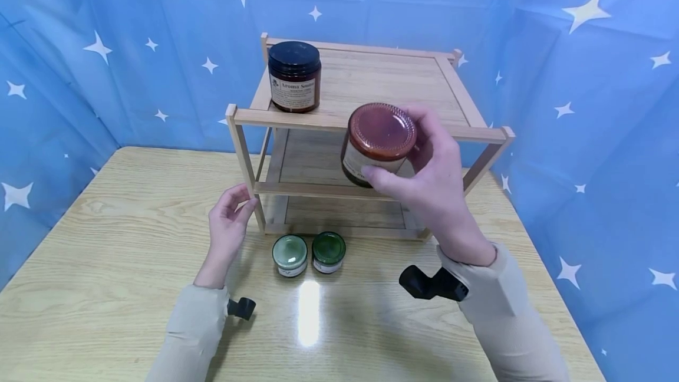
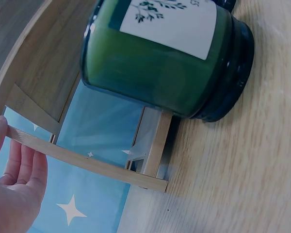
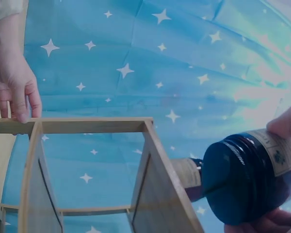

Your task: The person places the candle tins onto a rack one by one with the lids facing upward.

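Observation:
My right hand [image 1: 437,184] grips an amber glass candle jar [image 1: 379,143] in front of the wooden rack's top board. The jar is upside down, tilted, its ridged base up and its black lid [image 3: 228,182] toward the rack. My left hand [image 1: 229,220] holds the front left post [image 2: 77,156] of the wooden rack [image 1: 366,119], thumb on one side and fingers on the other. Another amber jar [image 1: 294,78] with a black lid stands upright at the top board's left. On the table, a light green jar [image 1: 290,252] and a dark green jar [image 1: 328,250] stand lid down.
The rack has a middle shelf [image 1: 323,164] and a bottom shelf [image 1: 345,211] under its top board. It stands toward the back of a light wood table [image 1: 132,240]. A blue curtain [image 1: 175,10] with white stars hangs behind and at both sides.

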The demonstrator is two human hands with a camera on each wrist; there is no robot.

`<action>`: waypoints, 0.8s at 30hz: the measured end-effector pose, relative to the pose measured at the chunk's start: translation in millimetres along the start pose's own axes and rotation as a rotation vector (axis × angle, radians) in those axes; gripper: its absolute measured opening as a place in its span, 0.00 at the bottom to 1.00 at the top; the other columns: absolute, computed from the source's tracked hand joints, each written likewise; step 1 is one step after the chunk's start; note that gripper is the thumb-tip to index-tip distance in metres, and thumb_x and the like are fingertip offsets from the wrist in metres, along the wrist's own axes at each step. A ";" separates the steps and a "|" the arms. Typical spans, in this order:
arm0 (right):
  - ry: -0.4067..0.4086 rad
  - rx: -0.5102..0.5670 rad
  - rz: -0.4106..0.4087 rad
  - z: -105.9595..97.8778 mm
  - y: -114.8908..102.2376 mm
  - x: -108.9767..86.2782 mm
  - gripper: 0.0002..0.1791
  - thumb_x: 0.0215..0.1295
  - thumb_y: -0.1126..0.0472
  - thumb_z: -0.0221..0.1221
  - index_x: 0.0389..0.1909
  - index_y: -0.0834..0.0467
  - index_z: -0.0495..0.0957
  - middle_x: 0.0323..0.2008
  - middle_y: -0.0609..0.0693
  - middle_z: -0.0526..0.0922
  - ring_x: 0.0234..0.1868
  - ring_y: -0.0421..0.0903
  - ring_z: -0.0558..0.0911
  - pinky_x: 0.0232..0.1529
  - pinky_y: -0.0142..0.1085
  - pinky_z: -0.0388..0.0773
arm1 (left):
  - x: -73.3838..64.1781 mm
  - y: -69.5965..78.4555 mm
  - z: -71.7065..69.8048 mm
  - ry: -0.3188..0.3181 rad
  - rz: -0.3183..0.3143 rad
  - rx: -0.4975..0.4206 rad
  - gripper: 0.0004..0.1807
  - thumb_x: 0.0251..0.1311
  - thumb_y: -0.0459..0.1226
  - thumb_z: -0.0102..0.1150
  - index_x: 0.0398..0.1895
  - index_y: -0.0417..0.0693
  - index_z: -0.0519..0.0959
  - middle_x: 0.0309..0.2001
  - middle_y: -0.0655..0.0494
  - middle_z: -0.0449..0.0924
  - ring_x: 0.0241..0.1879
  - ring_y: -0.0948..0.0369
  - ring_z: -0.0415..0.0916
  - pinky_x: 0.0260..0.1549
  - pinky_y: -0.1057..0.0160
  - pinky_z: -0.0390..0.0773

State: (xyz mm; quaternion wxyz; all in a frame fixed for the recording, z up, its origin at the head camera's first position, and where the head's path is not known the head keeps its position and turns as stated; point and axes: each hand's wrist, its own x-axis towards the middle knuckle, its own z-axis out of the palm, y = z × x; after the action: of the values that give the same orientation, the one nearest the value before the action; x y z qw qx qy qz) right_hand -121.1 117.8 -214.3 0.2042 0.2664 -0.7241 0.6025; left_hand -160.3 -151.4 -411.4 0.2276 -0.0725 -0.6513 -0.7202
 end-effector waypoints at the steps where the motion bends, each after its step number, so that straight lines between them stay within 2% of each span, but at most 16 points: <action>1: 0.009 0.010 0.001 0.3 -0.8 2.1 0.31 0.38 0.74 0.66 0.49 0.65 0.71 0.45 0.54 0.78 0.45 0.51 0.78 0.47 0.33 0.80 | 0.0 -0.1 -0.1 0.001 -0.002 0.006 0.15 0.56 0.17 0.52 0.48 0.22 0.70 0.38 0.64 0.77 0.42 0.65 0.75 0.47 0.72 0.78; 7: 0.041 0.022 0.007 1.2 -5.3 16.0 0.29 0.40 0.73 0.65 0.49 0.62 0.71 0.46 0.54 0.78 0.46 0.51 0.78 0.50 0.36 0.78 | -0.2 -0.2 -0.4 0.000 0.001 0.017 0.14 0.57 0.18 0.52 0.48 0.22 0.70 0.38 0.64 0.77 0.42 0.66 0.75 0.47 0.72 0.78; 14: 0.057 0.080 -0.022 2.2 -5.5 32.4 0.27 0.40 0.75 0.66 0.47 0.61 0.73 0.45 0.55 0.79 0.44 0.51 0.79 0.46 0.35 0.80 | 0.0 -0.5 -0.8 -0.010 0.012 0.009 0.14 0.57 0.18 0.52 0.48 0.22 0.69 0.39 0.64 0.78 0.42 0.66 0.75 0.47 0.72 0.78; 17: 0.049 0.066 -0.026 2.4 -5.0 38.6 0.27 0.41 0.74 0.66 0.47 0.61 0.73 0.45 0.55 0.79 0.44 0.51 0.79 0.46 0.36 0.80 | 0.3 -0.8 -1.1 -0.009 0.013 0.006 0.15 0.56 0.17 0.52 0.48 0.22 0.69 0.39 0.65 0.78 0.42 0.66 0.75 0.47 0.72 0.79; 24: 0.064 0.017 0.077 2.6 -4.3 56.2 0.29 0.42 0.71 0.67 0.49 0.60 0.70 0.46 0.54 0.79 0.47 0.48 0.78 0.49 0.35 0.78 | 0.3 -1.5 -0.4 0.004 0.005 -0.008 0.14 0.55 0.17 0.52 0.46 0.23 0.70 0.38 0.65 0.78 0.41 0.66 0.75 0.46 0.72 0.79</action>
State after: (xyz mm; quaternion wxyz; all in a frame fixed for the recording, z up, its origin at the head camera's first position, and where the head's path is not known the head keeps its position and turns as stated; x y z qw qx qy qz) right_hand -161.8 106.8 -176.9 0.2015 0.2205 -0.7216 0.6245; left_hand -161.1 -151.8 -412.7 0.2303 -0.0735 -0.6478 -0.7224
